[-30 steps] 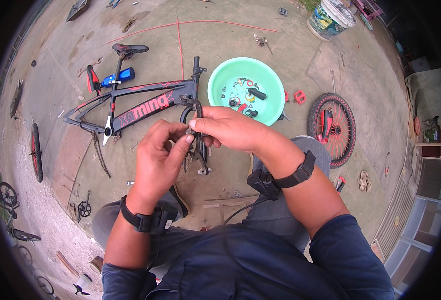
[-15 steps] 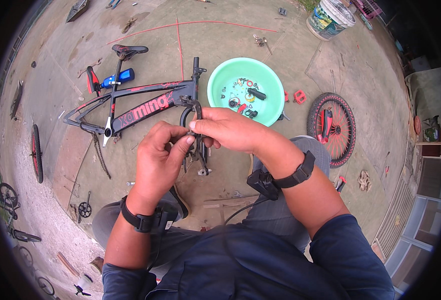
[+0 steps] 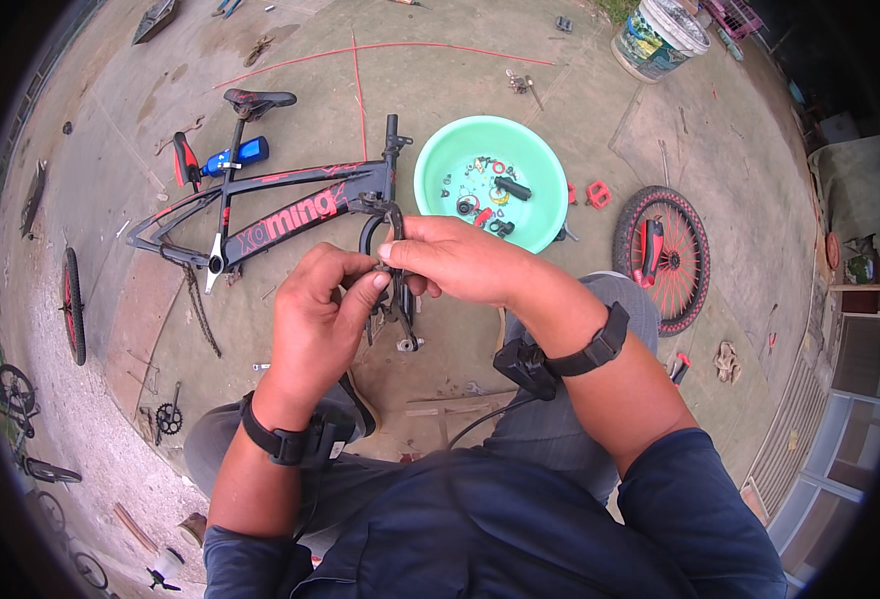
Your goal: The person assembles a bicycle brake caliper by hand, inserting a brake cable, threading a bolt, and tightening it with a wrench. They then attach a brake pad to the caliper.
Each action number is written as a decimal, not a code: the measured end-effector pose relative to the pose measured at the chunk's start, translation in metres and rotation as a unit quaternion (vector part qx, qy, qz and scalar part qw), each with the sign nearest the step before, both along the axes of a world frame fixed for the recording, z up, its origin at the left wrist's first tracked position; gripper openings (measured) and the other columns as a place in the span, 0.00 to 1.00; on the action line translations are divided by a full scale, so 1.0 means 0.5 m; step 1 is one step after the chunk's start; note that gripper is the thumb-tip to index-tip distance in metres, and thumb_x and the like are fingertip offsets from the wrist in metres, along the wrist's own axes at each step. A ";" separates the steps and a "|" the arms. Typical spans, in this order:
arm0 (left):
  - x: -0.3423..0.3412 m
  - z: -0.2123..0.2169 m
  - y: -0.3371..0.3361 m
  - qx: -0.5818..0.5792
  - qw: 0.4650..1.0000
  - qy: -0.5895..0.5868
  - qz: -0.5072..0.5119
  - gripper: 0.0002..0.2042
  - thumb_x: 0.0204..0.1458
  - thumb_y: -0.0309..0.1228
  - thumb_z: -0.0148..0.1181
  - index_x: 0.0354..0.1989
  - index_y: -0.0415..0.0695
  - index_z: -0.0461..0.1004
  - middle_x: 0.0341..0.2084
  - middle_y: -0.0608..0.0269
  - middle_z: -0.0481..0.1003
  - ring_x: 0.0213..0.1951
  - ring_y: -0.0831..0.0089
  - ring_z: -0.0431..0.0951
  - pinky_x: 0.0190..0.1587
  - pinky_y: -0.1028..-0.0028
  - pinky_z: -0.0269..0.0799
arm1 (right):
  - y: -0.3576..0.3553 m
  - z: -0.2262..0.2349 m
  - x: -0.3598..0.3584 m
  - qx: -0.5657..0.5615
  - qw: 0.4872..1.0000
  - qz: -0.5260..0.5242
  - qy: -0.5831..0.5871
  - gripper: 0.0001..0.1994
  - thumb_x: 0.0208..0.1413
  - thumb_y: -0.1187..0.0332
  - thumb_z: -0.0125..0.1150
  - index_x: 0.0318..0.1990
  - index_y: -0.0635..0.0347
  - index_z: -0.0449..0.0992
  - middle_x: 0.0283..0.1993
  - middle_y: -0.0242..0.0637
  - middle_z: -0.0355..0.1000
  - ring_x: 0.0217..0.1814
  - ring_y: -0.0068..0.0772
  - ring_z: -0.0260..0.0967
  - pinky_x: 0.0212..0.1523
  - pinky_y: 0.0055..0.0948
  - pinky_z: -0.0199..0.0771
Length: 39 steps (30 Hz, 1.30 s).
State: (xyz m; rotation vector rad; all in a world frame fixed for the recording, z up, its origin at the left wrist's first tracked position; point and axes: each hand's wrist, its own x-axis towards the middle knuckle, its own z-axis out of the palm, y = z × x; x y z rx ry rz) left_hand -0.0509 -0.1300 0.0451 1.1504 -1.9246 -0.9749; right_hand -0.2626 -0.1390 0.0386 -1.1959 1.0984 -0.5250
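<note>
A black bicycle frame (image 3: pixel 290 215) with red markings lies on its side on the ground, its black fork (image 3: pixel 402 317) pointing toward me. My right hand (image 3: pixel 455 258) is closed round the upper part of a fork leg, the thumb on top and the fingers curled underneath. My left hand (image 3: pixel 322 304) pinches with thumb and forefinger against the fork, beside the right thumb. Whatever small part is between those fingertips is hidden. The saddle (image 3: pixel 258 102) is still on its seat post at the frame's far end.
A green basin (image 3: pixel 435 205) with several small parts stands beyond my right hand. Further right lies a spoked wheel (image 3: pixel 671 258) with a red-and-black piece on it. A red pedal (image 3: pixel 598 194), a blue bottle (image 3: pixel 250 151), a chain (image 3: pixel 200 314) and a crankset (image 3: pixel 169 414) lie around.
</note>
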 end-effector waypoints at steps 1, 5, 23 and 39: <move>0.000 0.000 0.000 -0.006 1.000 -0.002 -0.001 0.06 0.55 0.24 0.71 0.36 0.39 0.79 0.27 0.60 0.75 0.29 0.68 0.77 0.32 0.69 0.73 | 0.000 -0.001 0.000 -0.001 1.000 0.001 0.001 0.18 0.72 0.52 0.53 0.44 0.59 0.76 0.33 0.27 0.70 0.33 0.19 0.67 0.33 0.24 0.69; 0.000 -0.001 0.000 -0.010 1.000 -0.008 0.002 0.06 0.55 0.25 0.72 0.35 0.39 0.79 0.27 0.60 0.75 0.28 0.68 0.77 0.32 0.69 0.73 | -0.001 -0.003 0.000 -0.003 1.000 0.003 0.007 0.17 0.72 0.52 0.53 0.44 0.59 0.76 0.33 0.27 0.70 0.33 0.19 0.68 0.34 0.25 0.69; 0.000 0.003 0.001 -0.002 1.000 0.017 -0.020 0.07 0.53 0.20 0.70 0.39 0.40 0.79 0.29 0.61 0.74 0.30 0.70 0.76 0.32 0.70 0.72 | -0.001 0.006 -0.005 -0.003 1.000 0.014 0.004 0.19 0.71 0.51 0.53 0.45 0.59 0.76 0.32 0.27 0.70 0.33 0.19 0.67 0.34 0.25 0.69; -0.001 -0.003 0.002 0.048 0.997 0.065 -0.013 0.05 0.57 0.22 0.69 0.41 0.38 0.81 0.30 0.62 0.74 0.31 0.74 0.75 0.35 0.73 0.72 | 0.002 -0.003 -0.001 0.012 1.000 -0.007 -0.013 0.17 0.72 0.53 0.53 0.46 0.59 0.76 0.35 0.25 0.69 0.34 0.18 0.68 0.33 0.23 0.69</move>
